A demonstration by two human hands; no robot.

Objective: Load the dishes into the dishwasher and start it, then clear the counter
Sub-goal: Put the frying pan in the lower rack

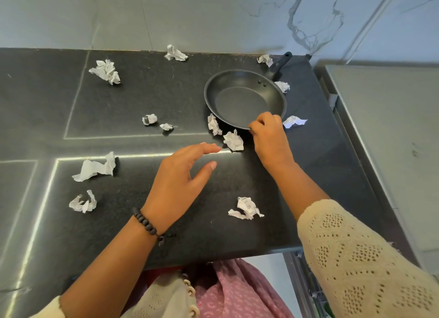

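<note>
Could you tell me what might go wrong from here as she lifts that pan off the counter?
The right hand pinches only the near rim of the frying pan, far from its handle, so it could tip or slip. Crumpled paper touching the pan may get swept off the counter.

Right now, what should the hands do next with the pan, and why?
Probably lift the frying pan off the counter toward the dishwasher. The right hand already pinches its near rim, the pan looks empty, and crumpled paper scraps lie around it. The left hand hovers open and could steady it.
</note>
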